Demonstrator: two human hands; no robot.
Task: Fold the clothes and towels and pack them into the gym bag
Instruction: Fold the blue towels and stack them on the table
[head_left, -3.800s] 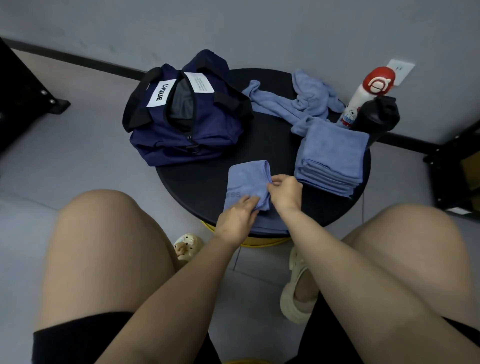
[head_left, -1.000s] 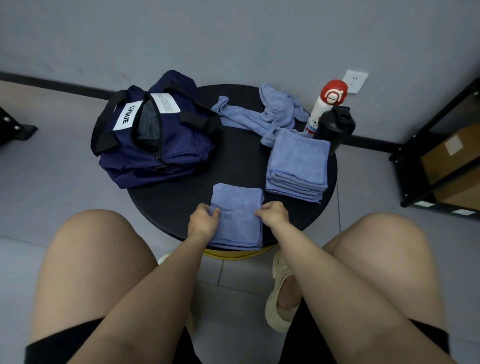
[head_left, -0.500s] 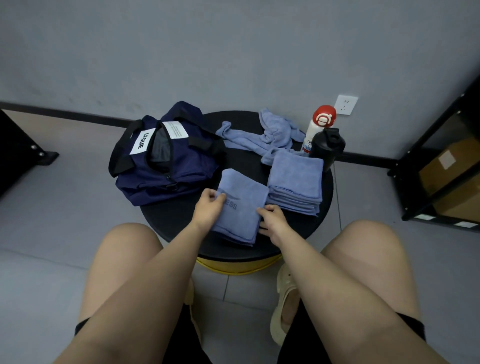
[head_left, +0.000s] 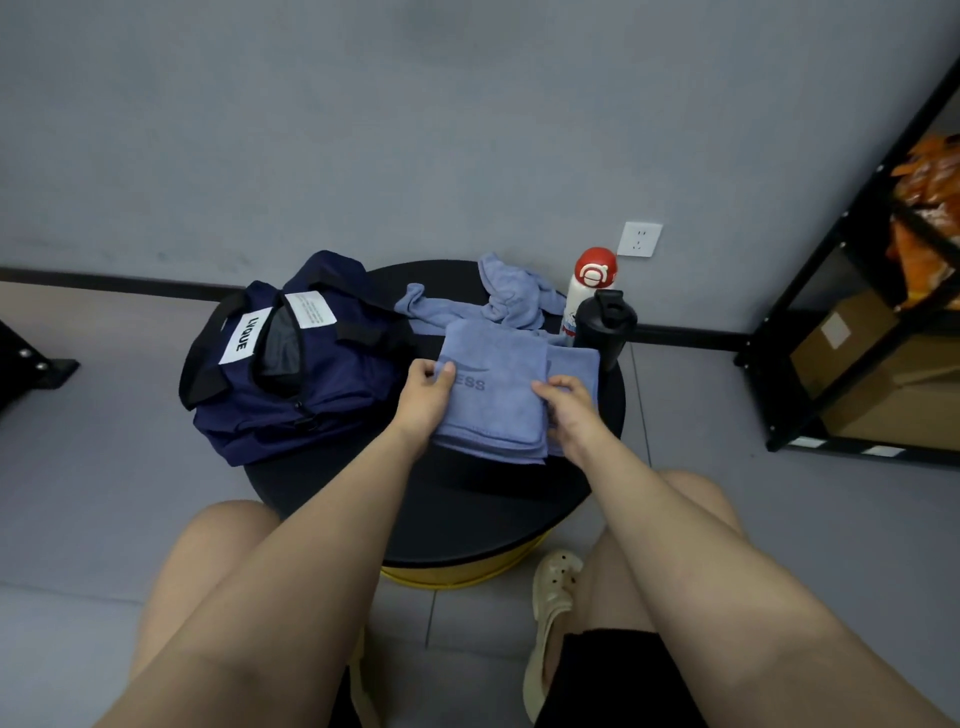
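A folded blue towel (head_left: 493, 387) with grey lettering is held above the round black table (head_left: 467, 509). My left hand (head_left: 427, 397) grips its left edge, thumb on top. My right hand (head_left: 570, 408) grips its right edge. The towel partly covers the stack of folded blue towels (head_left: 574, 366) to the right. A navy gym bag (head_left: 291, 374) with its zip open sits at the table's left. A crumpled blue garment (head_left: 498, 299) lies at the back of the table.
A white bottle with a red cap (head_left: 589, 286) and a black shaker bottle (head_left: 605, 325) stand at the table's right back edge. A black shelf with cardboard boxes (head_left: 872, 353) is at the right. My bare knees are in front of the table.
Both hands finished folding the towel near the front edge, then lifted it and carried it back and to the right, over the stack. The camera has tilted up.
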